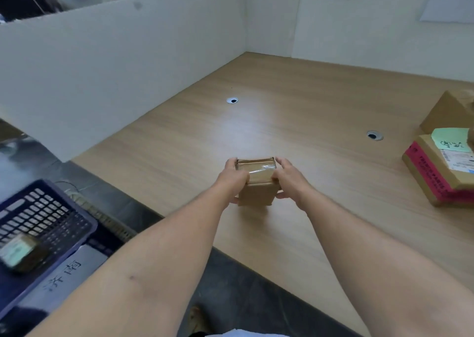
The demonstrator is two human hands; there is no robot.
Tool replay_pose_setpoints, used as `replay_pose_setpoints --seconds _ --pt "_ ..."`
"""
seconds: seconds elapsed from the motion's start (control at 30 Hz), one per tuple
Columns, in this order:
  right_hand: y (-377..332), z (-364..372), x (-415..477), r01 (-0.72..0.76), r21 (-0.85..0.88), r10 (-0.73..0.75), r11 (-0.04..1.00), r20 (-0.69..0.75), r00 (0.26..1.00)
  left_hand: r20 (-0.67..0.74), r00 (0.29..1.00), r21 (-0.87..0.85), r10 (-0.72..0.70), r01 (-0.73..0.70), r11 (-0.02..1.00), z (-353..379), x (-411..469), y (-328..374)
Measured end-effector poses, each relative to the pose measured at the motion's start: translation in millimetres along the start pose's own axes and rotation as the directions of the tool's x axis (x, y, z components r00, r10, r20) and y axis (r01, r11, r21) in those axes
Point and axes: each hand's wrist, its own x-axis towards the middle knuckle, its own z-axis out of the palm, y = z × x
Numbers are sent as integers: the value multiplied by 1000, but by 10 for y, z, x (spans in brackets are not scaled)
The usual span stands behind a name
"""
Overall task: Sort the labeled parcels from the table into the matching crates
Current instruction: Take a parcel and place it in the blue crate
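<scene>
**Both hands on a small box**

The left hand [234, 180] and the right hand [289, 180] clasp a taped cardboard box [256, 182] from either side, fingers curled round its edges, over the middle of the wooden table [282, 105]. Whether it rests on the top or is lifted cannot be told. At 3 o'clock lies a parcel with red tape [436, 175] and a green note, with a plain brown parcel [448, 113] just behind it. At 8 o'clock, off the table, a blue crate [51, 216] holds one small parcel [20, 254].

Left hand [234, 180], right hand [289, 180] bare; left forearm [159, 247] bare, small spot [132, 277].
</scene>
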Motion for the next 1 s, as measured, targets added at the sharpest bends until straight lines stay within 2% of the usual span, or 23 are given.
replay_pose_setpoints --seconds 0.1,0.23,0.5,0.63,0.87,1.0 --pt "-83 191 -21 36 -43 -34 998 51 998 -69 998 -58 12 -16 998 -199 -31 -76" --pt "-201 477 -31 37 16 -38 999 85 996 -160 987 -125 10 -30 992 -459 -2 -164" --pt "-466 1299 -2 25 -14 -24 1000 62 998 -267 963 -129 -25 -10 992 -1249 16 -519" --pt "-654 1893 4 63 -62 -54 996 132 990 -244 970 -135 -9 -25 991 -1876 -21 -733" --pt "-1062 2973 -74 186 -185 -139 965 242 960 -282 953 -108 112 -147 983 -2903 -148 -1142" --pt "-1200 3548 -130 213 -147 -148 966 363 920 -343 931 -112 125 -173 979 -3464 -221 -1434"
